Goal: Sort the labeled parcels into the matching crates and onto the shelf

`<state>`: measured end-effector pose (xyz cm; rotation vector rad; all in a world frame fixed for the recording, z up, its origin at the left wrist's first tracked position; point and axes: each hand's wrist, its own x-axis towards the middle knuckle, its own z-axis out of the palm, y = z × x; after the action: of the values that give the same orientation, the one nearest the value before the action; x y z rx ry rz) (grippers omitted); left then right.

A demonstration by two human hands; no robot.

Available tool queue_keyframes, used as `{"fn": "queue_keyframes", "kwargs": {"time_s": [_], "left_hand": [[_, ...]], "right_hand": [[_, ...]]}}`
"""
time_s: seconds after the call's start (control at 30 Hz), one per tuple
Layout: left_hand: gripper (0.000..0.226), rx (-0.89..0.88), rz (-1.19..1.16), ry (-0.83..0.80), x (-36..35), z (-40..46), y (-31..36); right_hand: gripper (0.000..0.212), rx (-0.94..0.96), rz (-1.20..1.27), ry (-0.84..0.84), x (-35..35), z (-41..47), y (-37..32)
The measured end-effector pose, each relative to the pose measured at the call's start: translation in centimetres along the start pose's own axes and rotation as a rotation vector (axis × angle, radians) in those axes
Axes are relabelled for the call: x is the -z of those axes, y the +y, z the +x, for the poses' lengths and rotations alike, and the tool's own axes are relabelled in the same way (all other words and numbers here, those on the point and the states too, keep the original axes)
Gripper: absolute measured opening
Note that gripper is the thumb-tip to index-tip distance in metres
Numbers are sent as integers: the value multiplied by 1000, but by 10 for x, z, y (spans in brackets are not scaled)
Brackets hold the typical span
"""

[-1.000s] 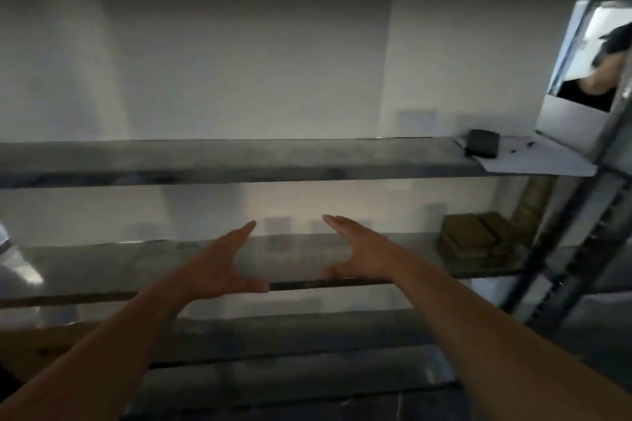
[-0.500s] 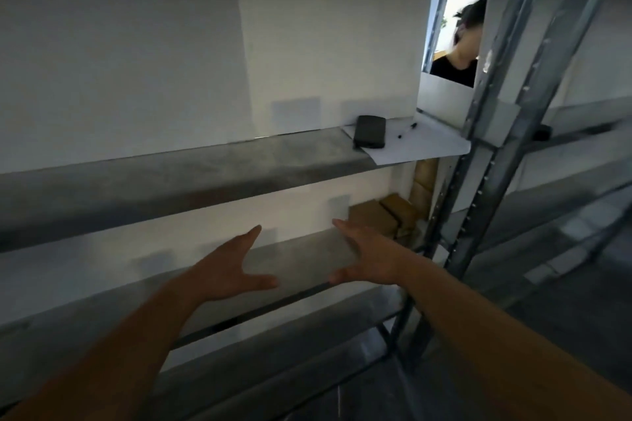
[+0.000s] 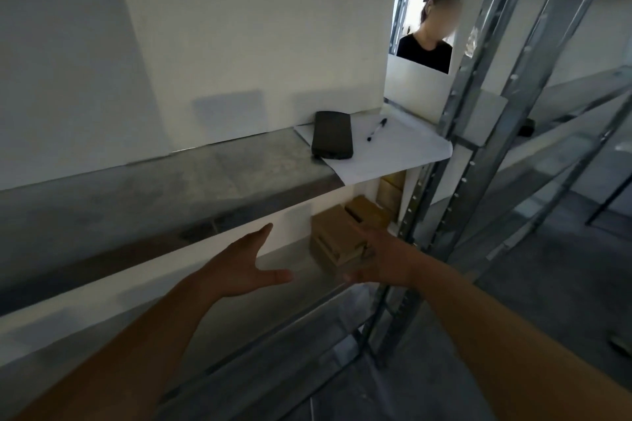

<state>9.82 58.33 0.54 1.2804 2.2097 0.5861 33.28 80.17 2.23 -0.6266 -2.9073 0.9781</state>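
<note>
Hands extend toward the cardboard parcels [image 3: 337, 239] on the metal shelf [image 3: 301, 260]. Left hand [image 3: 239, 270] and right hand [image 3: 383, 260] are spread flat, holding nothing.

No text, label or number can be read anywhere: the brown parcels [image 3: 337, 239] on the lower shelf [image 3: 294, 263] show no legible label, and the white sheet [image 3: 393, 150] under the pen looks blank

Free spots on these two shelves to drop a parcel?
Upper shelf: bare metal from the black device leftward; its right end holds a paper sheet with a pen. Lower shelf: bare left of the cardboard boxes, between the open left hand and right hand. Its right end by the upright is crowded.
</note>
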Motion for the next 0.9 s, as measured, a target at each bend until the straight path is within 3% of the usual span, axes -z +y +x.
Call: {"fn": "queue_keyframes", "kwargs": {"time_s": [0.17,0.37,0.63,0.7,0.8,0.9], "left_hand": [[142,45,0,12,-24,48,24],[134,134,-34,55,-69,103,47],[112,110,-200,83,-129,175,72],[102,140,-219,89,-139,186,76],[112,160,-187,48,-153,201,76],[99,153,-170,15,-161,211,70]], "right_hand": [[85,65,44,-22,18,27,50],[87,99,94,-102,32,74,118],[133,82,-57,-258,29,139,187],[126,83,-94,-300,22,153,196],[126,89,-188,-315,16,168,207],[115,148,-318,-283,9,176,216]]}}
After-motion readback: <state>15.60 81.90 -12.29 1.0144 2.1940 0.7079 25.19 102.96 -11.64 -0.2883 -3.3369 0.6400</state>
